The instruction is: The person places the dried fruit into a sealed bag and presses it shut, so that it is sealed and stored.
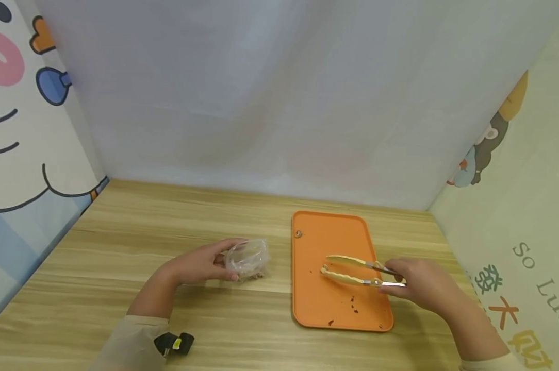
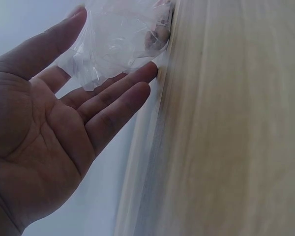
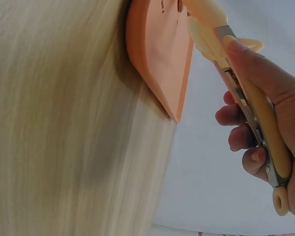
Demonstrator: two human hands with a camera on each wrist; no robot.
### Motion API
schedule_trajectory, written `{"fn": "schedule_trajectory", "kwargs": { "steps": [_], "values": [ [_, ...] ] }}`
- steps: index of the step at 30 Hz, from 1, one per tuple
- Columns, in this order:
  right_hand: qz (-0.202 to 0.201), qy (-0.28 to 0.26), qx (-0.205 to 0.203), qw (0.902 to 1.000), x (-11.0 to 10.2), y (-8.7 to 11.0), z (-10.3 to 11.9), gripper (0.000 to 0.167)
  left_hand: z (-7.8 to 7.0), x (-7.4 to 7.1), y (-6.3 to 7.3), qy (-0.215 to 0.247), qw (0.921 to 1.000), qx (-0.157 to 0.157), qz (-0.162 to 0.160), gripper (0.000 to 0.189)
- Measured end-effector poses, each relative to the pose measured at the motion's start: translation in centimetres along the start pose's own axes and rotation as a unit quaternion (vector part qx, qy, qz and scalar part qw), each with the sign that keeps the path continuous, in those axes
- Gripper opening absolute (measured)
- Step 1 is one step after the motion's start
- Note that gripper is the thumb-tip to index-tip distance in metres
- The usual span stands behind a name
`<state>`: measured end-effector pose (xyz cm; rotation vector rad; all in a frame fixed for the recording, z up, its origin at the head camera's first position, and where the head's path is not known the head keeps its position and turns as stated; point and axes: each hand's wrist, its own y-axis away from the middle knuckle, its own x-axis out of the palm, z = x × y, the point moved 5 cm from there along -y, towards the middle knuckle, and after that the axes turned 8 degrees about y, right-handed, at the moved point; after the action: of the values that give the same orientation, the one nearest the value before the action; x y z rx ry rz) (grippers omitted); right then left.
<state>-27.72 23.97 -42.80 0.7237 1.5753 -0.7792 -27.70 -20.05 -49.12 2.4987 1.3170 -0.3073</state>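
My left hand (image 1: 204, 262) holds a clear plastic bag (image 1: 248, 259) by its mouth, thumb on one side and fingers on the other. A few small brown pieces (image 2: 157, 38) lie at the bottom of the bag, close to the tabletop. My right hand (image 1: 421, 282) grips a pair of cream-tipped metal tongs (image 1: 349, 279) by the handles. The tongs reach over an orange tray (image 1: 330, 232), their arms apart. A small brown piece (image 1: 325, 268) shows at the lower tip.
Another small round brown piece (image 1: 298, 234) lies by the tray's left rim, and dark crumbs (image 1: 354, 305) are scattered toward its near side. A black object with a yellow mark (image 1: 179, 343) is beside my left sleeve. A pale curtain (image 1: 270, 103) hangs behind the wooden table (image 1: 177, 206).
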Motion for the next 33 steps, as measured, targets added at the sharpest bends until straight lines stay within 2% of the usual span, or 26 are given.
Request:
{"fn": "schedule_trajectory", "kwargs": {
  "steps": [11,19,27,33],
  "values": [
    [-0.003,0.000,-0.003,1.0000,-0.09,-0.12,0.32,0.034,-0.24,-0.09,-0.07,0.007,1.0000,0.000,-0.001,0.080],
    [0.010,-0.002,-0.003,0.9999,0.08,-0.16,0.59,0.034,-0.12,-0.01,-0.12,0.015,0.9999,-0.002,0.001,0.080],
    [-0.013,0.001,-0.016,0.9998,0.06,-0.13,0.74,0.030,-0.25,0.03,-0.07,0.018,0.9998,0.003,0.004,0.080],
    [-0.013,0.003,-0.011,0.9999,0.09,-0.15,0.75,0.029,-0.33,0.06,0.01,0.025,0.9996,0.006,0.006,0.079]
  ]
}}
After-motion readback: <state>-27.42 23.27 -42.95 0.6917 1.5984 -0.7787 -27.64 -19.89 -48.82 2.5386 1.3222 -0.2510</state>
